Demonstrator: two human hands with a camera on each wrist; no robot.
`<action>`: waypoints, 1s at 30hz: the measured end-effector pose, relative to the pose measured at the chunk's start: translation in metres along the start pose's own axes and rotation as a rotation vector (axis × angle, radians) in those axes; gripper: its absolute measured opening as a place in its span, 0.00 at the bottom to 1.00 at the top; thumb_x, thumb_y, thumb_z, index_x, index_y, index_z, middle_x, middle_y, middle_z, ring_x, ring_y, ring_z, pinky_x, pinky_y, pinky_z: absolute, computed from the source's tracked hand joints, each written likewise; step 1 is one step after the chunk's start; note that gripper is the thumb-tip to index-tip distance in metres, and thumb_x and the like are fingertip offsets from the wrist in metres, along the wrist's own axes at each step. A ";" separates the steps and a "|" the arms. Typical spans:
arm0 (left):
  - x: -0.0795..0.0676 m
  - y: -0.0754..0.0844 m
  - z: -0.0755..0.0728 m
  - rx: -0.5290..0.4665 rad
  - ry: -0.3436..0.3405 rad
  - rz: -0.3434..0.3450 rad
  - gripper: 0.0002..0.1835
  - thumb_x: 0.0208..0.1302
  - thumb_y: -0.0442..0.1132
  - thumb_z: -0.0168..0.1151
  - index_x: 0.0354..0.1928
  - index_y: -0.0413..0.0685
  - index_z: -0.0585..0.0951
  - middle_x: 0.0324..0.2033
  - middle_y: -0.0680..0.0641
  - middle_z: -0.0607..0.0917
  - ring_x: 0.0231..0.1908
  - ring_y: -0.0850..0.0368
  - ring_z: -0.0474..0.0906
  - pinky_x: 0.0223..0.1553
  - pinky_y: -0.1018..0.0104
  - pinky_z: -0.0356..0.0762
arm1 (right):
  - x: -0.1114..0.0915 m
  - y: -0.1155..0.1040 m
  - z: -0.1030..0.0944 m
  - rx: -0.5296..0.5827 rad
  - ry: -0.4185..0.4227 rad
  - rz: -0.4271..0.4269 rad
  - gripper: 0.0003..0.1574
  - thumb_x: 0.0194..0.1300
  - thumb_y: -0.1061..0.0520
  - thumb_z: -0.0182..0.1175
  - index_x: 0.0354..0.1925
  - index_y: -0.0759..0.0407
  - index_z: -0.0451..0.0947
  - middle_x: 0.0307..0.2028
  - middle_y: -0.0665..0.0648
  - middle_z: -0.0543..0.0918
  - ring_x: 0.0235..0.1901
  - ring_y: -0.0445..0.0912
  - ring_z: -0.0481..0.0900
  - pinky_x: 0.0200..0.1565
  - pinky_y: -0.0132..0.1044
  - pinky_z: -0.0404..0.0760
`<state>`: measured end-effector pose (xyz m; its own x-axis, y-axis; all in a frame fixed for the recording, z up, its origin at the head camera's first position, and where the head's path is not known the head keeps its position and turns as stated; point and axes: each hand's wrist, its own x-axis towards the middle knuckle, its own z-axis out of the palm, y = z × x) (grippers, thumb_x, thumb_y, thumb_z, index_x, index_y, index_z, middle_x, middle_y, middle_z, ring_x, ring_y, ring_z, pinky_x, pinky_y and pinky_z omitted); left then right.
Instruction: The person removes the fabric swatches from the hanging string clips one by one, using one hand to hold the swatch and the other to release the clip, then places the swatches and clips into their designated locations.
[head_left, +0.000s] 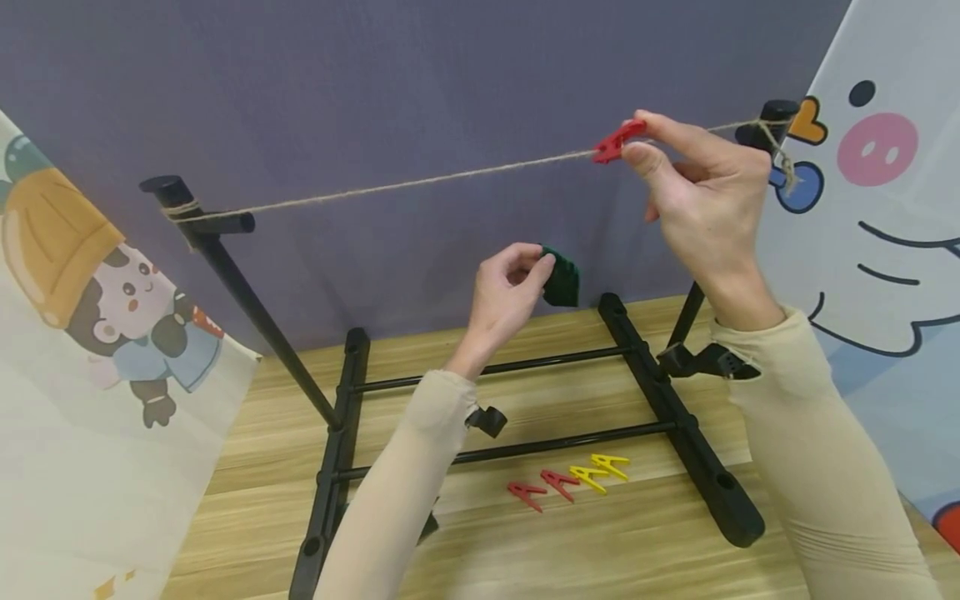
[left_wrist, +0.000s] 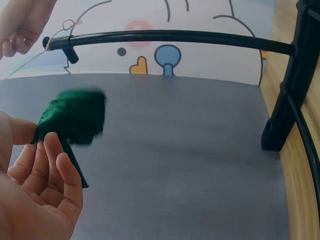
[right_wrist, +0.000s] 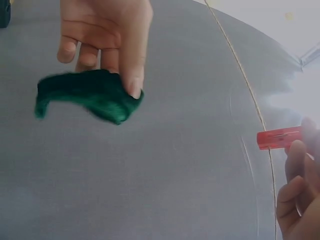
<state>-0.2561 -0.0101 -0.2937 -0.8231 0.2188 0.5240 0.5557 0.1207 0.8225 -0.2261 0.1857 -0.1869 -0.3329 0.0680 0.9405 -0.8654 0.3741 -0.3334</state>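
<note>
Between thumb and fingers my left hand (head_left: 506, 292) pinches a small dark green cloth (head_left: 562, 279), which hangs below the line in the head view. In the right wrist view the cloth (right_wrist: 90, 92) droops to one side of the fingertips. My right hand (head_left: 708, 187) pinches a red clothespin (head_left: 618, 142) by its handle end. The pin's nose is at the twine line (head_left: 390, 185), toward its right end; in the right wrist view the red clothespin (right_wrist: 279, 138) overlaps the twine.
The twine runs between two black posts (head_left: 262, 312) of a rack whose base (head_left: 660, 392) stands on a wood-grain surface (head_left: 585, 550). Several clothespins lie there, red (head_left: 527, 494) and yellow (head_left: 610, 465). A grey panel (head_left: 420, 92) stands behind, with cartoon-printed sheets (head_left: 892, 250) at both sides.
</note>
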 end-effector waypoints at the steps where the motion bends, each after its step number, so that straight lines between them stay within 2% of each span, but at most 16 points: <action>1: -0.001 -0.002 -0.001 0.002 0.002 -0.004 0.15 0.69 0.48 0.58 0.50 0.48 0.81 0.34 0.51 0.83 0.31 0.56 0.80 0.35 0.65 0.79 | 0.000 0.000 0.001 0.002 0.010 0.003 0.18 0.57 0.66 0.68 0.47 0.56 0.85 0.38 0.58 0.87 0.08 0.38 0.68 0.15 0.26 0.63; 7: -0.005 -0.008 -0.007 -0.006 0.023 -0.013 0.15 0.68 0.47 0.58 0.50 0.47 0.81 0.33 0.50 0.83 0.30 0.52 0.80 0.35 0.64 0.79 | -0.002 -0.001 0.003 0.011 0.063 0.038 0.17 0.56 0.68 0.68 0.46 0.59 0.85 0.39 0.59 0.86 0.09 0.37 0.68 0.17 0.25 0.66; 12: -0.009 -0.012 -0.010 -0.016 0.027 -0.026 0.15 0.69 0.47 0.58 0.50 0.45 0.81 0.34 0.48 0.83 0.31 0.55 0.80 0.35 0.65 0.80 | -0.005 -0.001 0.003 0.004 0.048 0.036 0.18 0.56 0.67 0.68 0.47 0.58 0.85 0.40 0.57 0.86 0.09 0.37 0.68 0.17 0.26 0.66; 16: -0.013 -0.017 -0.012 -0.019 0.020 -0.044 0.15 0.69 0.46 0.58 0.50 0.45 0.81 0.34 0.48 0.83 0.32 0.55 0.80 0.35 0.64 0.81 | -0.008 -0.001 0.003 0.013 0.052 0.054 0.21 0.52 0.69 0.70 0.47 0.60 0.84 0.40 0.60 0.86 0.09 0.37 0.67 0.17 0.25 0.68; 20: -0.018 -0.022 -0.014 -0.015 0.020 -0.062 0.14 0.69 0.43 0.58 0.49 0.42 0.81 0.34 0.45 0.83 0.32 0.52 0.80 0.35 0.63 0.81 | -0.010 0.000 0.002 0.002 0.052 0.066 0.23 0.49 0.69 0.72 0.46 0.63 0.84 0.40 0.60 0.86 0.09 0.37 0.67 0.17 0.25 0.68; 25: -0.029 -0.008 -0.020 -0.008 0.023 -0.081 0.13 0.69 0.37 0.57 0.49 0.35 0.80 0.34 0.39 0.83 0.32 0.42 0.79 0.34 0.62 0.80 | -0.015 -0.002 0.002 0.014 0.047 0.074 0.20 0.50 0.68 0.72 0.45 0.65 0.84 0.38 0.61 0.85 0.10 0.37 0.67 0.17 0.25 0.67; 28: -0.036 0.000 -0.024 0.005 0.015 -0.083 0.13 0.70 0.35 0.56 0.49 0.32 0.79 0.34 0.37 0.82 0.32 0.40 0.79 0.34 0.63 0.79 | -0.018 -0.003 0.001 0.028 0.039 0.075 0.19 0.50 0.68 0.73 0.43 0.66 0.84 0.38 0.62 0.84 0.11 0.37 0.67 0.17 0.25 0.66; 30: -0.039 0.000 -0.026 0.017 0.013 -0.082 0.13 0.70 0.35 0.56 0.50 0.32 0.79 0.34 0.36 0.82 0.31 0.40 0.79 0.34 0.60 0.79 | -0.021 -0.003 0.001 0.030 0.023 0.073 0.19 0.50 0.67 0.73 0.43 0.67 0.84 0.38 0.62 0.84 0.11 0.37 0.66 0.17 0.25 0.65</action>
<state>-0.2271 -0.0436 -0.3079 -0.8674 0.1945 0.4581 0.4883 0.1543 0.8589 -0.2168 0.1820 -0.2058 -0.3872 0.1153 0.9147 -0.8503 0.3390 -0.4027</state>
